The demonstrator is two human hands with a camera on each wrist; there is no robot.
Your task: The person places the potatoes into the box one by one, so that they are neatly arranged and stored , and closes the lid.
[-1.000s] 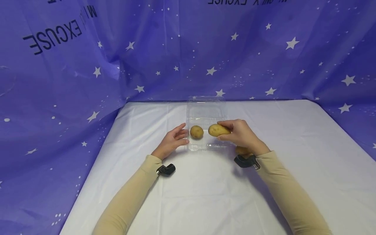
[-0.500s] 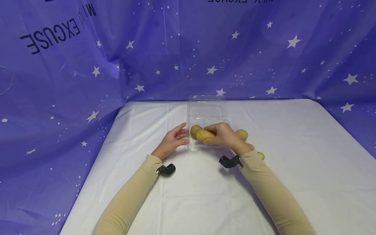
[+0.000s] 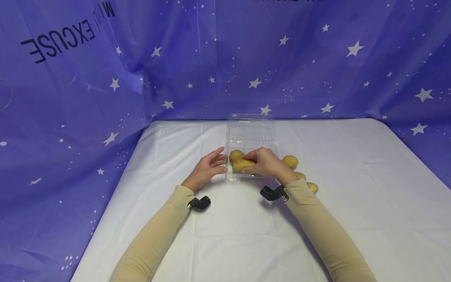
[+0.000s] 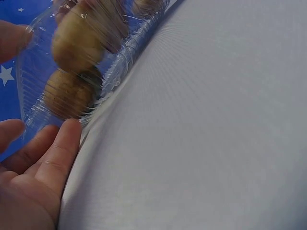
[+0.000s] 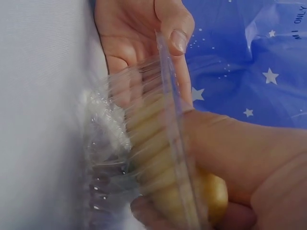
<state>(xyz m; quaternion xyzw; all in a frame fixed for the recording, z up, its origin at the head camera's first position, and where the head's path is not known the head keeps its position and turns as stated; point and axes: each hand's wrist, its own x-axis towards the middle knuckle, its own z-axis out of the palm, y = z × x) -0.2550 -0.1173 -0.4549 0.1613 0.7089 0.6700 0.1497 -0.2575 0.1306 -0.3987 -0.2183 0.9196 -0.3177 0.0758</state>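
Right hand (image 3: 264, 162) is pinching a potato (image 3: 240, 166) in the near left of the box (image 3: 241, 177), left hand (image 3: 207, 168) is sitting loose-fingered beside it, and letting go early is risking a roll if the potato's not touching bottom, hard to tell.

White-covered table (image 3: 225, 243) seen, faint fold creases marked on it, both far corners rounded, near edge cut off. Blue-purple curtain (image 3: 197, 66) hung beyond far edge and down along left and right edges, wrinkled near far left corner. White stars (image 3: 355, 49) and small dots (image 3: 71, 257) printed over it. Black lettering (image 3: 58, 41) printed beyond far left corner, upside down, "EXCUSE" readable; more of it cut off at top, beyond middle of far edge
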